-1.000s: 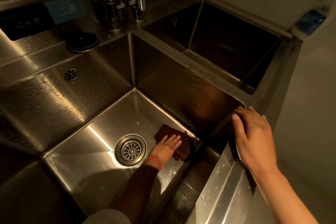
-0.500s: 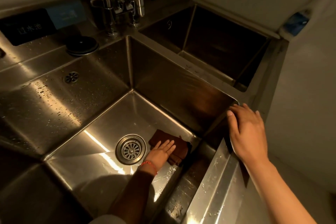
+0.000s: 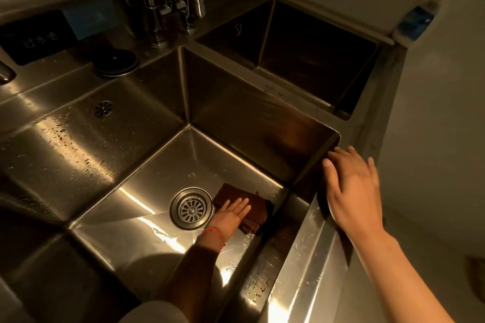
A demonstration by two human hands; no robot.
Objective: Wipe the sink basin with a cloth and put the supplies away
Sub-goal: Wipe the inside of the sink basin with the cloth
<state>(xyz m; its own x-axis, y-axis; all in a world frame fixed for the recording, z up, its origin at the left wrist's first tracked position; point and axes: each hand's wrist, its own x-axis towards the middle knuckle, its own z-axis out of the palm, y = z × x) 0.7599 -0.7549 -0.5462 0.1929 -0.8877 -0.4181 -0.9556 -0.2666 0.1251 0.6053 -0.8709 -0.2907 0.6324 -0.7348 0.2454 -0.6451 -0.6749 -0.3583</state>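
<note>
Low warm light here, so lots of glare on the steel. The left hand (image 3: 231,214) is down at the bottom of the sink basin (image 3: 147,220), fingers straight and together, palm pressed flat on a dark brown cloth (image 3: 253,204). Nothing is curled around the cloth, it's just pinned under the hand. The cloth looks folded and sits on the basin floor just right of the round drain strainer (image 3: 191,208), close to the basin's right wall. There's a thin red string bracelet (image 3: 215,233) on that wrist, and a light sleeve edge (image 3: 154,313) shows at the very near edge of the view.

The right hand (image 3: 353,186) is up on the sink rim (image 3: 309,257) at the basin's right corner, fingers spread and relaxed, resting on the metal and holding nothing. The forearm runs off to the near right.

The basin walls have water droplets all over, mostly on the left wall, where a small overflow grille (image 3: 103,108) sits near the top. Wet streaks are on the floor near the wrist too.

Far side: a cluster of chrome faucets (image 3: 174,2) stands on the back ledge, and left of them a dark round lid or plug (image 3: 115,62) lies on the ledge. A black sign (image 3: 36,37) with pale characters is fixed to the backsplash further left. To the far right is a second basin (image 3: 309,60), darker. Something blue (image 3: 414,22) sits on the wall ledge at far right, too blurry to make out.
</note>
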